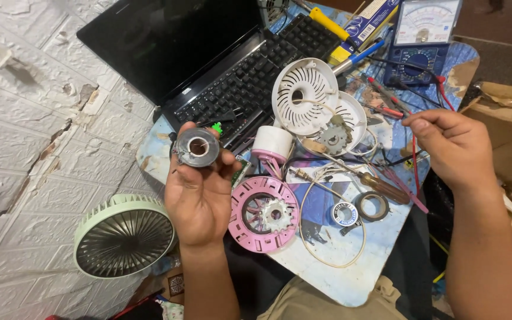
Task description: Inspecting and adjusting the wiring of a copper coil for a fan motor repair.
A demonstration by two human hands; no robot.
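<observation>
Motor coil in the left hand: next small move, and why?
Probably bring the right hand across to the motor coil. The left hand holds the coil up by its fingertips, palm up, off the table. The right hand pinches a thin red wire well apart from the coil, so nothing meets yet.

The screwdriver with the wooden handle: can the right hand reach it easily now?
Probably yes. The screwdriver lies uncovered on the table, just beside the right hand, which pinches only a thin red wire.
</observation>
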